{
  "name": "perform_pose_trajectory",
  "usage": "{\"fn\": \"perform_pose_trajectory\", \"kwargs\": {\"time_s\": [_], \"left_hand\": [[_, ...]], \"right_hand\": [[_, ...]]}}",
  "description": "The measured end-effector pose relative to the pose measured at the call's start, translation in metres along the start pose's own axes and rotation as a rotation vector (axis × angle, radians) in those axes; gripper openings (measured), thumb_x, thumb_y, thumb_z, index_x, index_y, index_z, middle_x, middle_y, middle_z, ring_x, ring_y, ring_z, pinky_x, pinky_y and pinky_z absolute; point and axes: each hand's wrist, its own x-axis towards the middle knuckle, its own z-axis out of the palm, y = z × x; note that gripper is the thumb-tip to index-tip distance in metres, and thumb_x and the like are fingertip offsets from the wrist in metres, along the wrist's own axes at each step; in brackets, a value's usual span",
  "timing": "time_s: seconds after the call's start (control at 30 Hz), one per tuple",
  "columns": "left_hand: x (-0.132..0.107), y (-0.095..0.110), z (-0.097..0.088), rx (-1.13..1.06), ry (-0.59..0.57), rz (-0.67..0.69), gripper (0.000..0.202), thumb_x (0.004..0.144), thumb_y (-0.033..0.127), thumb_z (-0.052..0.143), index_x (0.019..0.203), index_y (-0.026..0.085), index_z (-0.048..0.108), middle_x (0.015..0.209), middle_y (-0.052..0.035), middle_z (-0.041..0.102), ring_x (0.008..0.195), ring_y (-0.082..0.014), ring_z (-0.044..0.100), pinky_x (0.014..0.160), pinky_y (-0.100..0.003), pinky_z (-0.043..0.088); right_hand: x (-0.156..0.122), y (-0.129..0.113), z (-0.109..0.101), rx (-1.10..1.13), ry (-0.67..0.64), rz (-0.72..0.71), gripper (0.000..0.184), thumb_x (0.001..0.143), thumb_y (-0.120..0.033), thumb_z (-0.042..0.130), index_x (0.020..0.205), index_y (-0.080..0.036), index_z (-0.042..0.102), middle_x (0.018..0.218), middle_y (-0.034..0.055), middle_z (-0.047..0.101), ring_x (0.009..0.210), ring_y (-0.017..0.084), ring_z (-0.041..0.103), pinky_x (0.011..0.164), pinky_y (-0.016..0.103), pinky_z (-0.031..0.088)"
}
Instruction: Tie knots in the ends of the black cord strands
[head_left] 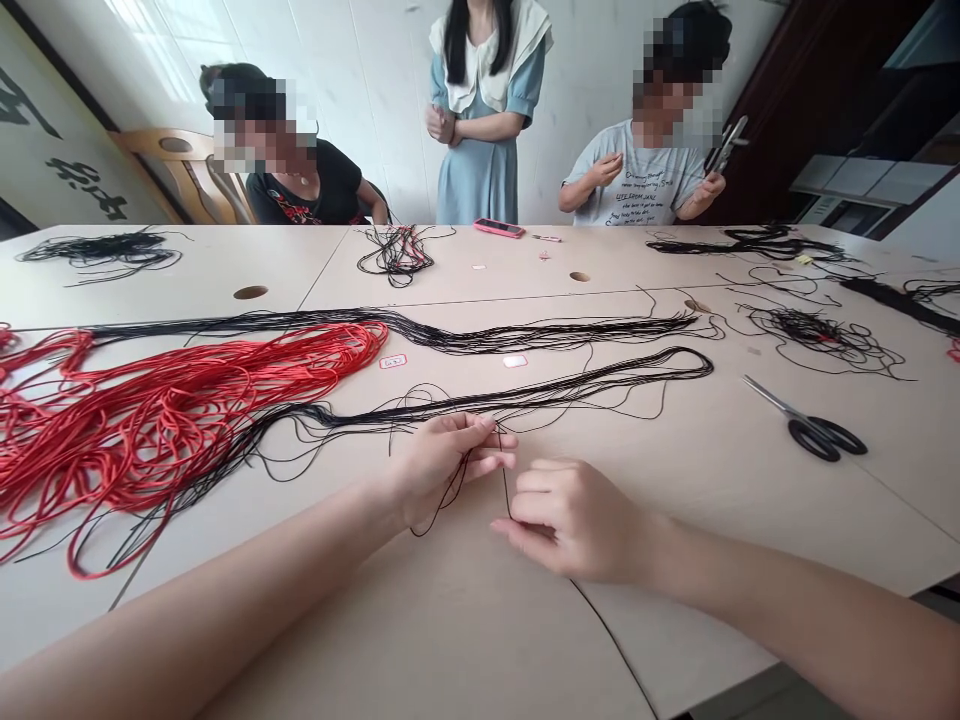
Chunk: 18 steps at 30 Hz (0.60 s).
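Where the cord runs: thin black cord point(504, 480) passes from the left hand down to the right hand, above the tan table top point(420, 625); a small loop hangs below the left hand, and a strand trails off the near edge.
Left hand point(442, 470): fingers curled, pinching the cord at the tips.
Right hand point(577, 520): fingers loosely curved, cord against the fingertips; firm grip or mere touch, cannot tell.
Just ahead: long black cord bundle point(525, 395), running left into red cord bundle point(150, 420).
Right of hands: black-handled scissors point(806, 430) on the table.
Far side: pink phone point(499, 228), more black cord bundles point(395, 255).
Others: two seated people point(641, 175) beyond the table, one standing person point(480, 150) between them; their hands are off the table.
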Motion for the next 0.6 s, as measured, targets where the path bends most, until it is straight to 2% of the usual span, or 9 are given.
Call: {"fn": "perform_pose_trajectory", "kwargs": {"time_s": [0.1,0.17,0.27,0.3,0.37,0.43,0.6], "left_hand": [[0.003,0.000,-0.002,-0.005,-0.015,0.002,0.009,0.086,0.013,0.051,0.077,0.011,0.052,0.082,-0.0072,0.067,0.062,-0.0058,0.065,0.058,-0.009,0.052],[0.003,0.000,-0.004,0.019,-0.053,0.023,0.008,0.085,0.014,0.051,0.078,0.011,0.051,0.080,-0.0075,0.067,0.065,-0.0079,0.066,0.058,-0.009,0.053],[0.002,-0.002,-0.004,0.067,-0.131,0.059,0.009,0.085,0.018,0.054,0.078,0.012,0.049,0.077,-0.0072,0.067,0.067,-0.0110,0.067,0.057,-0.011,0.053],[0.001,-0.002,-0.003,0.080,-0.158,0.067,0.010,0.084,0.019,0.054,0.079,0.012,0.049,0.077,-0.0069,0.066,0.068,-0.0118,0.067,0.056,-0.012,0.053],[-0.001,-0.003,-0.002,0.105,-0.199,0.074,0.013,0.084,0.023,0.055,0.079,0.013,0.049,0.077,-0.0068,0.066,0.068,-0.0126,0.067,0.056,-0.013,0.052],[-0.002,-0.003,-0.002,0.125,-0.217,0.072,0.014,0.084,0.025,0.055,0.080,0.013,0.049,0.078,-0.0068,0.066,0.067,-0.0126,0.067,0.056,-0.014,0.052],[-0.003,-0.005,-0.001,0.152,-0.227,0.061,0.014,0.083,0.026,0.056,0.081,0.013,0.050,0.079,-0.0063,0.067,0.066,-0.0126,0.067,0.060,-0.016,0.053]], "right_hand": [[0.000,0.002,-0.004,0.046,0.072,-0.020,0.033,0.084,-0.030,0.055,0.054,-0.017,0.047,0.053,-0.0019,0.045,0.057,0.011,0.040,0.060,0.026,0.037],[0.001,0.006,-0.009,0.116,0.192,0.029,0.028,0.082,-0.030,0.057,0.058,-0.017,0.049,0.059,-0.0008,0.048,0.062,0.012,0.045,0.064,0.027,0.041],[0.004,0.013,-0.017,0.203,0.373,0.129,0.004,0.081,-0.020,0.054,0.079,-0.018,0.054,0.082,0.0044,0.057,0.080,0.015,0.054,0.074,0.030,0.046],[0.004,0.015,-0.019,0.223,0.397,0.152,0.006,0.081,-0.018,0.053,0.087,-0.018,0.055,0.090,0.0059,0.058,0.088,0.017,0.055,0.079,0.032,0.046],[0.004,0.019,-0.021,0.262,0.375,0.194,0.019,0.080,-0.016,0.054,0.099,-0.019,0.054,0.099,0.0064,0.059,0.097,0.018,0.054,0.087,0.034,0.045],[0.003,0.021,-0.019,0.316,0.313,0.250,0.023,0.080,-0.016,0.055,0.103,-0.019,0.054,0.099,0.0053,0.061,0.095,0.017,0.056,0.087,0.033,0.047],[0.001,0.023,-0.013,0.416,0.271,0.364,0.020,0.081,-0.016,0.054,0.100,-0.018,0.055,0.087,0.0034,0.062,0.076,0.013,0.060,0.069,0.028,0.053]]}}
